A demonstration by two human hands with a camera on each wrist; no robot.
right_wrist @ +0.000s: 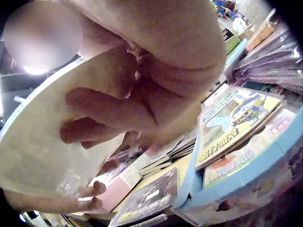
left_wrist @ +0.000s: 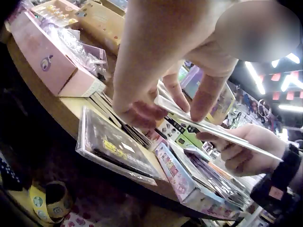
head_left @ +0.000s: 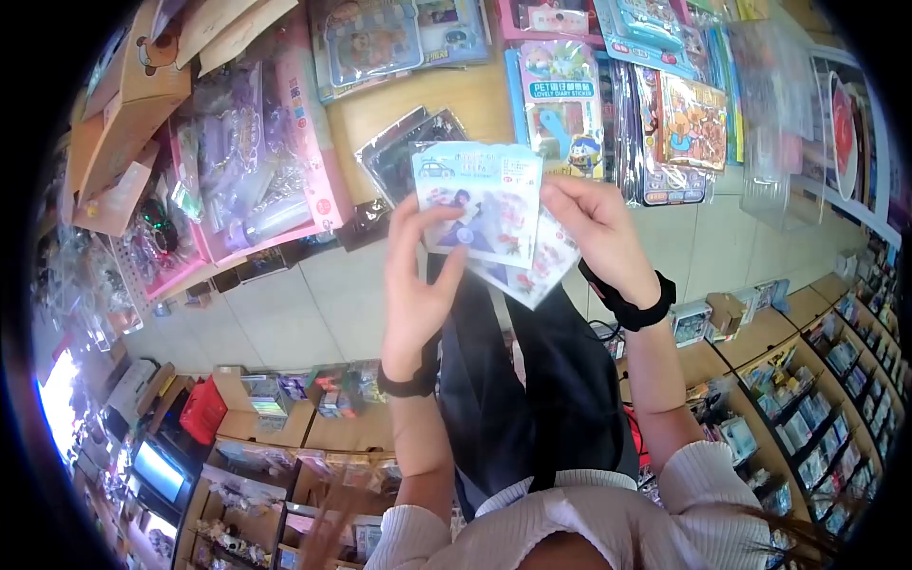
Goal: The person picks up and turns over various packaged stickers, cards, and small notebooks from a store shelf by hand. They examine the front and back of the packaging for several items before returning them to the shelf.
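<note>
Several flat sticker packs (head_left: 480, 204) with purple and floral prints are held fanned over the lap in the head view. The left hand (head_left: 421, 275) grips their left side, thumb and fingertips on the front face. The right hand (head_left: 603, 237) pinches their upper right edge, the thumb in front. From the left wrist view the packs (left_wrist: 213, 127) are seen edge-on between the left hand (left_wrist: 189, 85) and the right hand (left_wrist: 251, 149). In the right wrist view, the right hand's fingers (right_wrist: 104, 111) lie against the pale back of the packs (right_wrist: 35, 146).
Dark packs (head_left: 418, 142) lie on the wooden table (head_left: 366, 104) just beyond the hands. A pink box (head_left: 313, 171) of bagged items stands left, sticker packs (head_left: 565, 104) and clear plastic bins (head_left: 769, 123) right. Shelves (head_left: 807, 408) of goods stand behind the person.
</note>
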